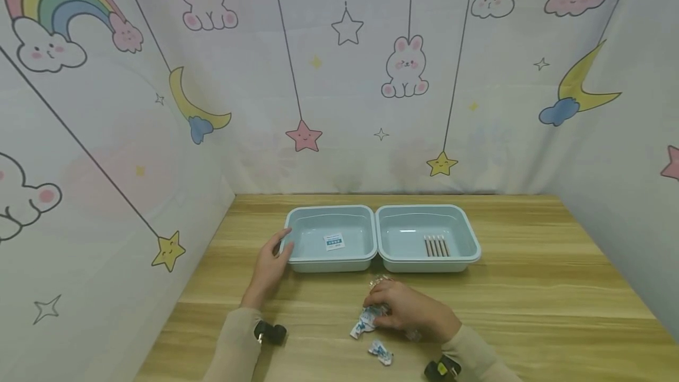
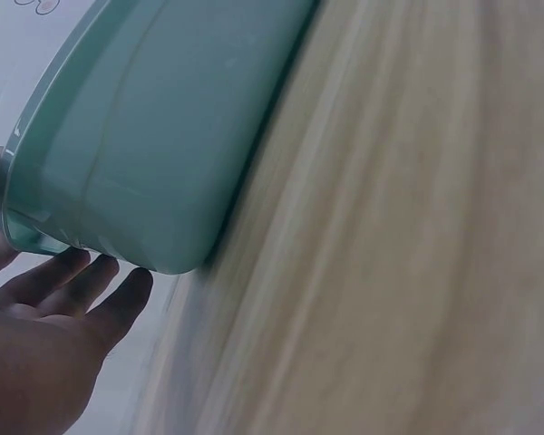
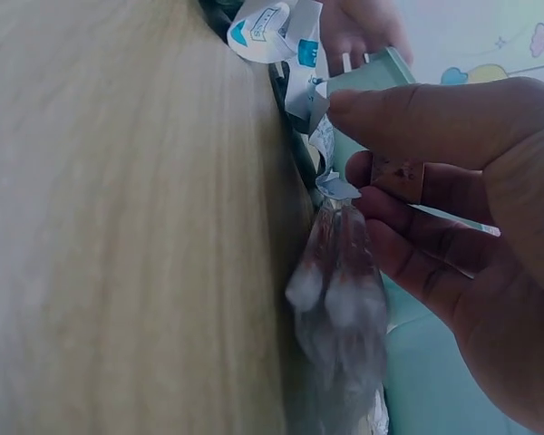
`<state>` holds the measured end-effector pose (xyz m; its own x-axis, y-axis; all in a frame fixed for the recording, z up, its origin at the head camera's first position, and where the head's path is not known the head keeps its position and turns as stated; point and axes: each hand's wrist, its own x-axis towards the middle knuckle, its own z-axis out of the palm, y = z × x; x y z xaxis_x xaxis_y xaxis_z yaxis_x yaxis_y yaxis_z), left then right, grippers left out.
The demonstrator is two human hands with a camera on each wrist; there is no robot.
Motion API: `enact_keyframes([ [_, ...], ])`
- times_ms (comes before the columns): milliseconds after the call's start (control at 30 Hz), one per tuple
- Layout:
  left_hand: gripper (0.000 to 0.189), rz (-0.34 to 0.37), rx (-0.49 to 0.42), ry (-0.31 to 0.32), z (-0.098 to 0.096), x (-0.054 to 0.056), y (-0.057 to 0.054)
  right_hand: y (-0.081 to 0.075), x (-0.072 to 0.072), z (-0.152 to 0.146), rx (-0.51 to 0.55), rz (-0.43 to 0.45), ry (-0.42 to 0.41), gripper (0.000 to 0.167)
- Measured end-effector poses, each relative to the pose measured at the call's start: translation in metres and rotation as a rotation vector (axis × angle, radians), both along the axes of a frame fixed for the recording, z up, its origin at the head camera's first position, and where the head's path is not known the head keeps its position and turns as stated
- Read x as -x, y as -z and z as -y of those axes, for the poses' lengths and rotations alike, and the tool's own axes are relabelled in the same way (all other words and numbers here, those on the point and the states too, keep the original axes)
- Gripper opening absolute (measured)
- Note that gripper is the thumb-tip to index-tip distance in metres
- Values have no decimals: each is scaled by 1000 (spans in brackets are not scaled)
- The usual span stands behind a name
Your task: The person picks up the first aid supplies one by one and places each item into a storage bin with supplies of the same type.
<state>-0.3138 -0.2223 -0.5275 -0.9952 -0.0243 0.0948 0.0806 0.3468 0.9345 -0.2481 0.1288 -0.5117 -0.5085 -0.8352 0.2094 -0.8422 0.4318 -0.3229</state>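
My left hand point(image 1: 269, 267) grips the left rim of the left light blue tray point(image 1: 323, 265), fingers against its outer side in the left wrist view. Inside that tray lies a flat white packet point(image 1: 334, 241) with a blue band. Low over the table in front of the trays, my right hand point(image 1: 411, 308) pinches a crumpled white-and-blue wrapper point(image 1: 365, 320). A small brown square piece point(image 3: 397, 178) shows by its fingers in the right wrist view. Just below them is a clear plastic bag point(image 3: 340, 299) with white-tipped swabs inside.
The right light blue tray point(image 1: 427, 265) stands against the left one and holds several brown-stemmed cotton swabs point(image 1: 437, 246) in a row. A smaller crumpled wrapper point(image 1: 381, 352) lies nearer the front. Patterned curtains point(image 1: 350, 87) stand behind and beside the wooden table point(image 1: 557, 287).
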Motion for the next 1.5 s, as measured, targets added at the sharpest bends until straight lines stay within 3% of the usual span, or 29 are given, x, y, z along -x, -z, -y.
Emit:
enact_keyframes([
  [700, 49, -13, 6, 10, 0, -3, -1, 5, 1, 0, -63, 51, 23, 25],
  [900, 49, -19, 13, 4, 0, -2, 0, 5, 2, 0, -32, 61, 8, 22],
  [1500, 49, -14, 0, 8, -1, -3, -1, 8, 2, 5, -13, -136, -44, 11],
])
